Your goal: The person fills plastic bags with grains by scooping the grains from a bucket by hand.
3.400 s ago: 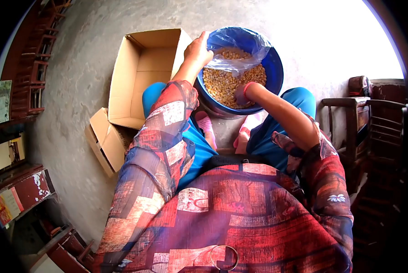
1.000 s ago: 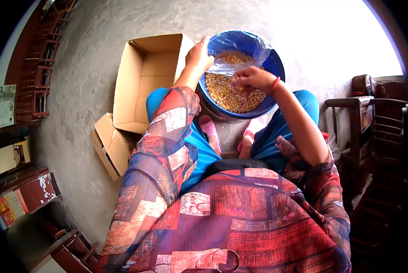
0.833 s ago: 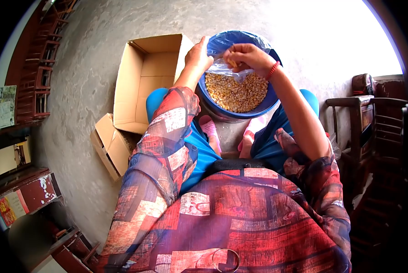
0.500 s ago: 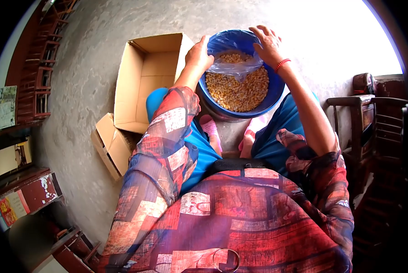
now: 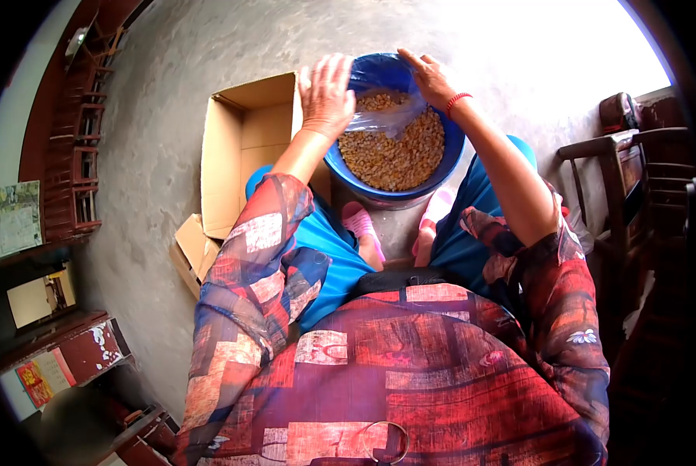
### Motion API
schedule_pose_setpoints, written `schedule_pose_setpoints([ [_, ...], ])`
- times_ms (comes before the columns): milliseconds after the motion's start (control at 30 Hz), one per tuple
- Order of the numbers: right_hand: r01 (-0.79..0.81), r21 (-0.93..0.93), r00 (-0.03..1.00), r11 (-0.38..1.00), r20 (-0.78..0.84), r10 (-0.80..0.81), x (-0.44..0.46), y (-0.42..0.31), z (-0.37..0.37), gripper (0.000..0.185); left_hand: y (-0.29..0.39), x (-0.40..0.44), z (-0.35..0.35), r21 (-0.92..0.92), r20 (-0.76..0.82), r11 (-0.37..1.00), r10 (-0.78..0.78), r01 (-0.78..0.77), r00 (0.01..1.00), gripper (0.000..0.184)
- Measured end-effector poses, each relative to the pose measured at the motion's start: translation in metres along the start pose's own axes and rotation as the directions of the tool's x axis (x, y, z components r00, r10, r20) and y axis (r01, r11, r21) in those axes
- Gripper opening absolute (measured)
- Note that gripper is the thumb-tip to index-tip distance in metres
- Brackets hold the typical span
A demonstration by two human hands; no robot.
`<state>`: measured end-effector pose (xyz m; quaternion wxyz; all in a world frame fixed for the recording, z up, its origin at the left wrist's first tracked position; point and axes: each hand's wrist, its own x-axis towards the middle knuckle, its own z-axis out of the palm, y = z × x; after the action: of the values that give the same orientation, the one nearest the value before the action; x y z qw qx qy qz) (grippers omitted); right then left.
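Note:
A round blue tub (image 5: 450, 159) stands on the floor between my feet. Yellow corn kernels (image 5: 391, 159) fill much of it. A clear plastic bag (image 5: 398, 118) lies across the far half, with kernels partly inside it. My left hand (image 5: 327, 97) is at the tub's left rim, back upward, fingers stretched and slightly apart. On the far right rim rests my right hand (image 5: 435, 81), wearing a red bracelet (image 5: 458, 101). Its fingers reach out over the rim beside the bag; whether they touch the plastic is unclear.
An open cardboard box (image 5: 266, 140) stands left of the tub, partly behind my left arm. Smaller folded cardboard (image 5: 195, 248) lies nearer me. A dark wooden chair (image 5: 616, 186) is at the right. More wooden furniture (image 5: 84, 163) lines the left side.
My left hand has turned back-up and its fingers have stretched out. My right hand has shifted left along the far rim. The whole view has also shifted slightly.

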<state>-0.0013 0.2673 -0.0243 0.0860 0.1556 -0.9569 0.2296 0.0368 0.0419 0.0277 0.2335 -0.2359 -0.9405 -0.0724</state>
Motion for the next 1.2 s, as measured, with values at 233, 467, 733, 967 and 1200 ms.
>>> schedule_pose_setpoints([
  [233, -0.048, -0.066, 0.998, 0.997, 0.036, 0.05, -0.002, -0.012, -0.01, 0.046, 0.037, -0.01, 0.025, -0.067, 0.484, 0.996, -0.02, 0.06, 0.875, 0.051],
  [467, -0.05, -0.03, 0.998, 0.998, 0.027, 0.05, -0.002, -0.009, -0.006, 0.044, 0.032, -0.012, 0.007, -0.044, 0.922, 0.992, -0.004, 0.116, 0.386, 0.068],
  [733, -0.06, -0.054, 0.998, 0.997, 0.027, 0.062, -0.003, -0.012, -0.01, 0.05, 0.033, -0.017, 0.016, -0.207, 0.906, 0.961, 0.116, 0.186, 0.407, 0.061],
  [967, -0.027, -0.052, 1.0, 0.998, -0.003, 0.027, -0.001, -0.007, -0.004, 0.052, 0.01, 0.001, 0.012, -0.503, 0.279, 0.864, 0.161, 0.001, 0.947, 0.033],
  [1200, -0.012, -0.003, 0.997, 1.0, -0.07, 0.012, 0.004, 0.012, 0.024, 0.049, -0.035, -0.009, 0.009, 0.113, 0.209, 0.977, -0.202, 0.181, 0.957, 0.062],
])
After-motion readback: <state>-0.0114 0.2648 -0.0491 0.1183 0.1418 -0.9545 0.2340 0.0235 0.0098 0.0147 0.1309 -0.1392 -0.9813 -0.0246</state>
